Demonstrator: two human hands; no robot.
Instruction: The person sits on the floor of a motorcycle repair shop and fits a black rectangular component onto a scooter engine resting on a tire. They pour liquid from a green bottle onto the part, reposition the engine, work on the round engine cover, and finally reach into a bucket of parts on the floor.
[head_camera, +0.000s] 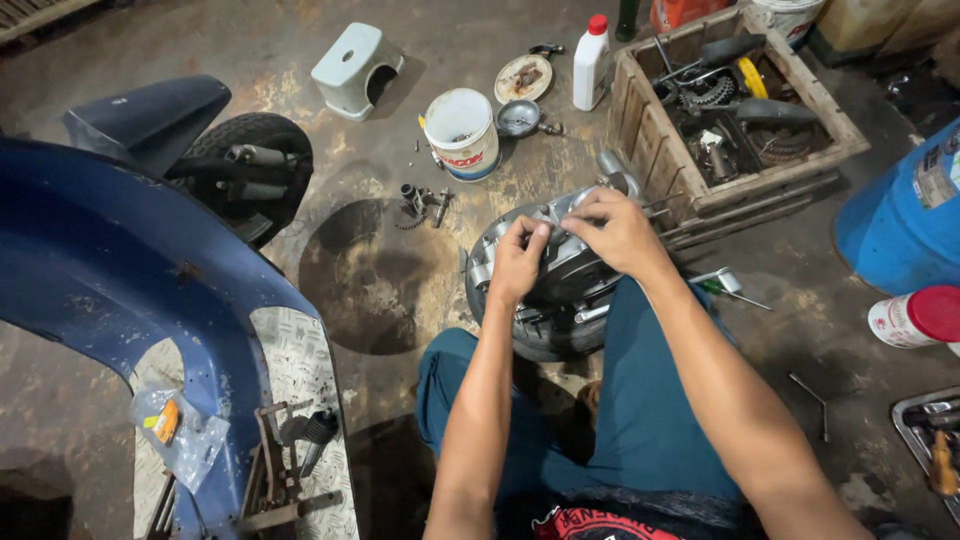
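- Left hand (517, 262) pinches the top of a metal engine part (560, 275), fingers closed on it.
- Right hand (615, 228) grips its upper edge.
- The part rests on the floor (370, 270) between the knees, beside a wooden crate (640, 140).

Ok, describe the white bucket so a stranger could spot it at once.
Start at the wooden crate of parts at the top right. Left of it stands a white bottle, then the white bucket. It alone is round and open-topped with a red-and-blue label.
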